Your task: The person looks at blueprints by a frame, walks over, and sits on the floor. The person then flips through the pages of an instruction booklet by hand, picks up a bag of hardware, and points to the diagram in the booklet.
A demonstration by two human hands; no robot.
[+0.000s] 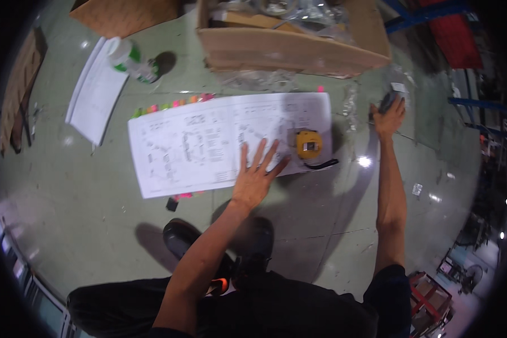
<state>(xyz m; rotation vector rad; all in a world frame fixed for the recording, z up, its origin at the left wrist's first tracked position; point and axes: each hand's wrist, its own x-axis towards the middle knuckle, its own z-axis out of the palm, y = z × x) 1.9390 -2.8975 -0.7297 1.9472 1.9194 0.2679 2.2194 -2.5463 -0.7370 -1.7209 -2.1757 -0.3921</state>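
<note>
An open booklet of printed drawings (219,163) lies flat on the floor, with coloured tabs along its far edge. My left hand (252,183) rests on its right page, fingers spread and holding nothing. A yellow tape measure (309,144) with a black wrist strap sits on the same page, just right of that hand. Off to the right, my right hand (389,119) reaches to the floor and has its fingers round a small dark grey object (387,102). A white patch shows at the object's far end; its kind is not clear.
Beyond the booklet stands an open cardboard box (293,50) holding clear plastic bags. At the far left are a white bottle with green markings (118,53) and a stack of white paper (97,98). Blue metal framing (428,12) rises at the far right. My black shoes (180,236) are near the booklet.
</note>
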